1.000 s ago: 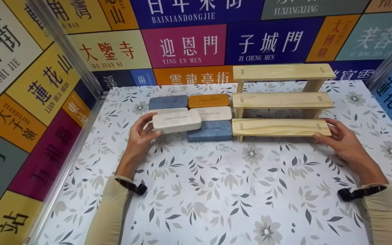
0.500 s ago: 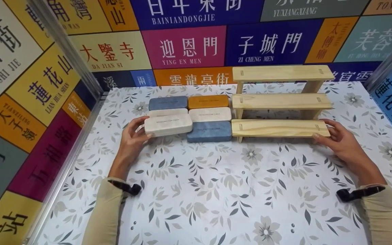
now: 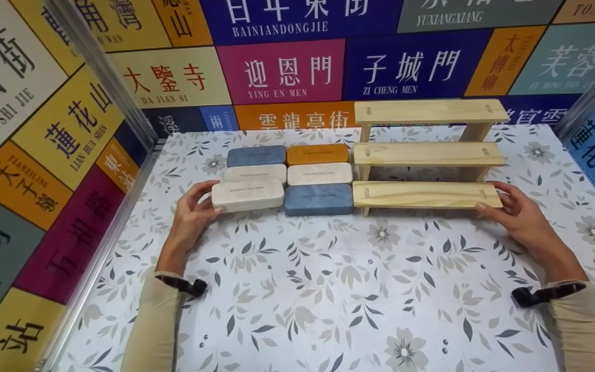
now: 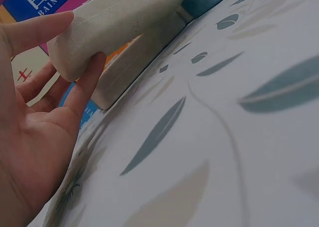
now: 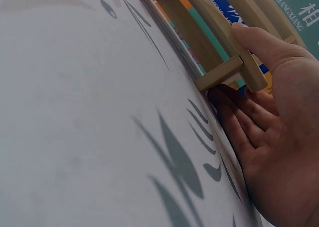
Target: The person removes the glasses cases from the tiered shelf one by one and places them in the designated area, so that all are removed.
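My left hand (image 3: 188, 219) pinches the left end of a cream oblong case (image 3: 248, 195) with rounded edges and small dark print. In the left wrist view the cream case (image 4: 119, 23) is held off the floral tabletop, thumb and fingers on opposite sides. Behind it another cream case (image 3: 256, 171) lies partly covered, and a blue case (image 3: 319, 199) sits to its right. My right hand (image 3: 522, 217) grips the right end of the lowest step of a three-tier wooden stand (image 3: 426, 195). The right wrist view shows the thumb over that step's edge (image 5: 251, 77), fingers beneath.
At the back of the group lie a blue case (image 3: 257, 156) and an orange case (image 3: 318, 154), with a cream case (image 3: 319, 174) in front of the orange one. The stand touches or nearly touches the group. Sign-printed walls (image 3: 282, 70) border the table (image 3: 328, 289).
My left hand has moved left and slightly toward me with the cream case, baring the blue case's left end. The right hand stays on the stand.
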`<state>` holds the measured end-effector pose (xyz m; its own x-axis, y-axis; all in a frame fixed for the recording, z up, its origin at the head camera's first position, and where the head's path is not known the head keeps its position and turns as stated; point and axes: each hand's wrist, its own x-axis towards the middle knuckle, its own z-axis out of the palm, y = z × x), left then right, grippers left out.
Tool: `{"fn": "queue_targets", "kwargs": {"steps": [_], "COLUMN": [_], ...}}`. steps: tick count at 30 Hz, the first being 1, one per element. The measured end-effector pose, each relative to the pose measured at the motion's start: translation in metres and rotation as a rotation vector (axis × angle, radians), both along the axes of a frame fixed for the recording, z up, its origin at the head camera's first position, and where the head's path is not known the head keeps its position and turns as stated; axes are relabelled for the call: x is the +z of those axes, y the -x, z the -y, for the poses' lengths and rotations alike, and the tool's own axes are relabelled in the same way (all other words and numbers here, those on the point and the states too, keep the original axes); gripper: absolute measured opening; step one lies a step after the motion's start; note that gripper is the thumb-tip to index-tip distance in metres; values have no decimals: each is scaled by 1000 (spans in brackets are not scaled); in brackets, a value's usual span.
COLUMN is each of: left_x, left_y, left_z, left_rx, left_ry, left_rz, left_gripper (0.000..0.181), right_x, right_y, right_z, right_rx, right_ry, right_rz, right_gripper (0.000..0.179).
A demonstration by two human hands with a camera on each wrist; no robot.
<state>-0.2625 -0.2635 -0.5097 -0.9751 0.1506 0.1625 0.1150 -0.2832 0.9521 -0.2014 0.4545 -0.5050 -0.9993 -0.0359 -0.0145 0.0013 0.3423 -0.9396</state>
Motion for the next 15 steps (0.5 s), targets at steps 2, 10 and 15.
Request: {"fn": "queue_targets", "kwargs": {"steps": [2,10,15], "left_x": [-1,-5,-7], "left_y": [-1,-1,1], "left_z": [1,4,6], "left_rx": [-1,12,60], "left_ry": [23,203,289], "left_rz": [2,-6,-35], "left_gripper": [68,74,71], "right_x": [1,1,1], "right_y": [0,0,0], "right_z": [-1,1,1], "right_rx": [1,-22,-25], "right_ry": [20,-27,-65], "right_rz": [5,23,29], "right_gripper": [73,73,74]}}
